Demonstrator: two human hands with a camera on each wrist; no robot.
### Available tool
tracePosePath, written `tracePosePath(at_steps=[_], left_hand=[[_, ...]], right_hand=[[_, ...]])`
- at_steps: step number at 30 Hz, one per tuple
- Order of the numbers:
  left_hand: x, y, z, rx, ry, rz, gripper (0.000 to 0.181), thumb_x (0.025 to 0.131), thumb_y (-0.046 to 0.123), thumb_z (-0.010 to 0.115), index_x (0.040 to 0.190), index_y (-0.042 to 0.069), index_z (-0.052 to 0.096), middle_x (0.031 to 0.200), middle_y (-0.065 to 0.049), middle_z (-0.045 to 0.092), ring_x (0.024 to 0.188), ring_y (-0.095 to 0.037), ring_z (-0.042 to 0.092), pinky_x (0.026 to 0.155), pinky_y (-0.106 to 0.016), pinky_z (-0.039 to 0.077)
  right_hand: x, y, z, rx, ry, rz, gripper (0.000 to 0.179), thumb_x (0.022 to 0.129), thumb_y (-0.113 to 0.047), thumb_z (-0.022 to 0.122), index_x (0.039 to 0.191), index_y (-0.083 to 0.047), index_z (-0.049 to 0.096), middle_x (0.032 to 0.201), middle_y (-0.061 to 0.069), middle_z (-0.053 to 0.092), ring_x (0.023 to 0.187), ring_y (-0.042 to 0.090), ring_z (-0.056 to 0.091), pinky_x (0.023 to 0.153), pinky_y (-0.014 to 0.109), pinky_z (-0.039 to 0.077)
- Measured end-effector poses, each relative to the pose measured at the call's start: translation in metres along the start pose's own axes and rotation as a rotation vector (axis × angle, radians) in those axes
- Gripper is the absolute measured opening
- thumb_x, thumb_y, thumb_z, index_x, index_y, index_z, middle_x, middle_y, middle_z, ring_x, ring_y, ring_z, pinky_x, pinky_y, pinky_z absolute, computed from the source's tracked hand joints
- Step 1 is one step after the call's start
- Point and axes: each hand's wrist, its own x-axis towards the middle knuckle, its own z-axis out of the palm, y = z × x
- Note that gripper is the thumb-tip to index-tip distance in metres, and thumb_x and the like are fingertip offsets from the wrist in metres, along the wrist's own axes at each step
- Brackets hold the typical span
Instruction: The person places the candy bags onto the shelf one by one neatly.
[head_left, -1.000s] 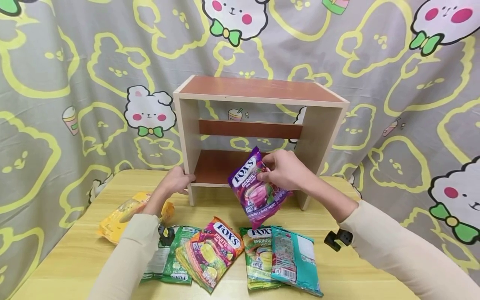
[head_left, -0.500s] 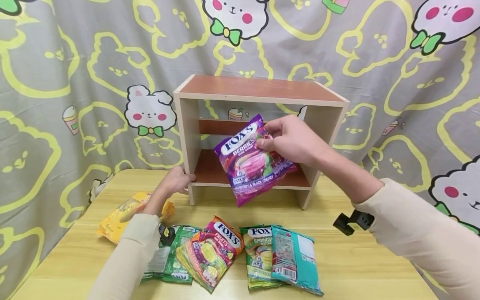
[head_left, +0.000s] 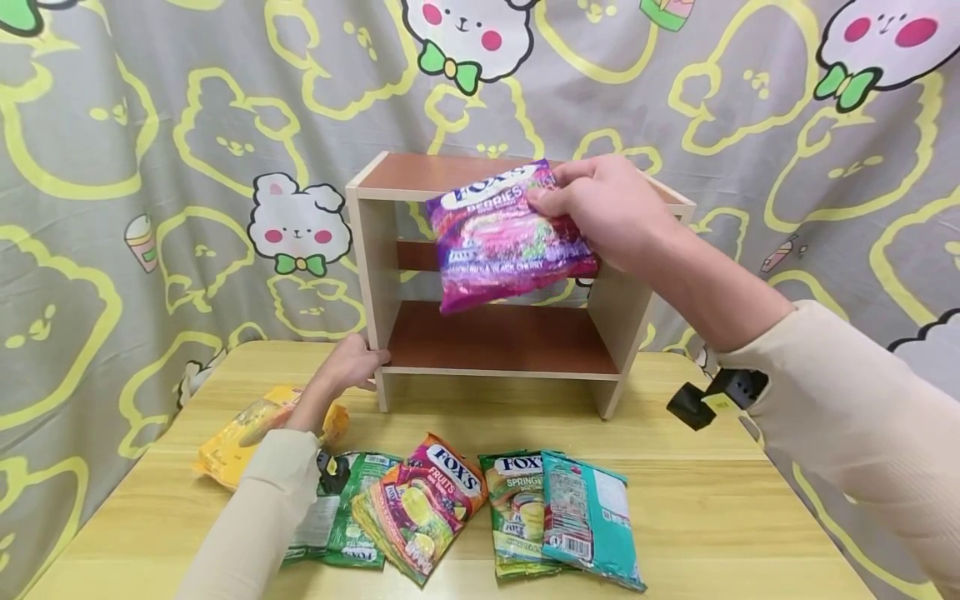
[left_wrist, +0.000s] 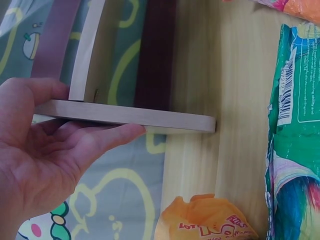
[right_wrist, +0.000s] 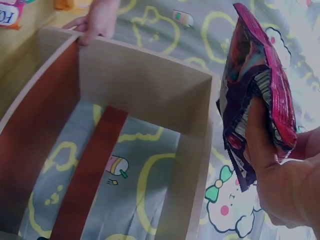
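Note:
My right hand (head_left: pixel 611 208) pinches a purple Fox's Berries candy bag (head_left: pixel 510 229) by its right side, thumb on the front. The bag hangs in the air before the upper part of a small wooden shelf (head_left: pixel 495 337), overlapping its top board in the head view. In the right wrist view the candy bag (right_wrist: pixel 260 75) appears edge-on beside the shelf's upper edge. My left hand (head_left: pixel 351 362) grips the shelf's left side panel low down. From the left wrist view, that hand (left_wrist: pixel 60 135) has the thumb on the inner side and fingers along the outside of the panel (left_wrist: pixel 165 118).
On the wooden table (head_left: pixel 712 500) lie a yellow bag (head_left: pixel 232 433), a green bag (head_left: pixel 360 508), an orange Fox's Fruits bag (head_left: pixel 427 504), a green Spring Tea bag (head_left: pixel 517 517) and a teal bag (head_left: pixel 592 517) overlapping it. A patterned curtain (head_left: pixel 225 250) hangs behind.
My right hand has raised the purple candy bag from before the lower shelf board up to the top board, tilting it more level. The left hand has stayed on the side panel.

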Motion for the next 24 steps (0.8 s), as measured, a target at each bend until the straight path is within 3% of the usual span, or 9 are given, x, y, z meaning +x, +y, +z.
tracePosePath(at_steps=[8, 11, 15, 18, 21, 24], left_hand=[[0.001, -0.002, 0.001, -0.015, -0.009, 0.002, 0.049, 0.098, 0.016, 0.053, 0.137, -0.013, 0.047, 0.129, -0.033, 0.058, 0.113, -0.043, 0.064, 0.075, -0.042, 0.064], [0.001, -0.003, 0.001, -0.017, -0.01, 0.002, 0.048, 0.099, 0.016, 0.053, 0.137, -0.013, 0.047, 0.13, -0.033, 0.058, 0.115, -0.044, 0.063, 0.075, -0.042, 0.064], [0.002, -0.004, 0.0, -0.011, -0.008, -0.001, 0.048, 0.099, 0.016, 0.053, 0.136, -0.013, 0.048, 0.13, -0.033, 0.058, 0.116, -0.045, 0.063, 0.075, -0.042, 0.064], [0.003, -0.004, 0.001, -0.011, -0.009, -0.001, 0.049, 0.099, 0.017, 0.053, 0.137, -0.012, 0.047, 0.13, -0.033, 0.058, 0.117, -0.044, 0.063, 0.075, -0.041, 0.064], [0.002, -0.004, 0.001, -0.009, -0.008, 0.0, 0.048, 0.098, 0.017, 0.053, 0.136, -0.012, 0.048, 0.129, -0.033, 0.058, 0.116, -0.044, 0.063, 0.074, -0.041, 0.064], [0.002, -0.003, 0.0, -0.01, -0.009, 0.002, 0.049, 0.099, 0.017, 0.053, 0.137, -0.012, 0.047, 0.13, -0.033, 0.058, 0.116, -0.044, 0.063, 0.074, -0.041, 0.064]], right_hand=[[0.022, -0.008, -0.007, 0.28, 0.108, 0.124, 0.042, 0.098, -0.034, 0.065, 0.133, -0.011, 0.066, 0.117, 0.002, 0.055, 0.097, 0.015, 0.061, 0.076, 0.021, 0.055], [0.03, -0.007, -0.01, 0.352, 0.127, 0.168, 0.046, 0.099, -0.035, 0.062, 0.138, -0.012, 0.06, 0.119, 0.001, 0.054, 0.103, 0.016, 0.06, 0.085, 0.022, 0.058], [0.039, -0.004, -0.015, 0.39, 0.154, 0.233, 0.047, 0.1, -0.035, 0.061, 0.142, -0.015, 0.057, 0.122, 0.0, 0.053, 0.108, 0.015, 0.059, 0.089, 0.023, 0.058], [0.043, 0.0, -0.017, 0.402, 0.175, 0.267, 0.046, 0.1, -0.033, 0.062, 0.141, -0.014, 0.058, 0.12, 0.0, 0.053, 0.105, 0.014, 0.06, 0.081, 0.02, 0.059], [0.047, 0.004, -0.019, 0.449, 0.189, 0.284, 0.047, 0.098, -0.031, 0.064, 0.141, -0.012, 0.057, 0.117, 0.001, 0.053, 0.101, 0.014, 0.062, 0.077, 0.02, 0.06], [0.05, 0.008, -0.021, 0.524, 0.186, 0.301, 0.05, 0.097, -0.031, 0.067, 0.142, -0.013, 0.056, 0.12, 0.001, 0.053, 0.102, 0.014, 0.064, 0.081, 0.022, 0.06]])
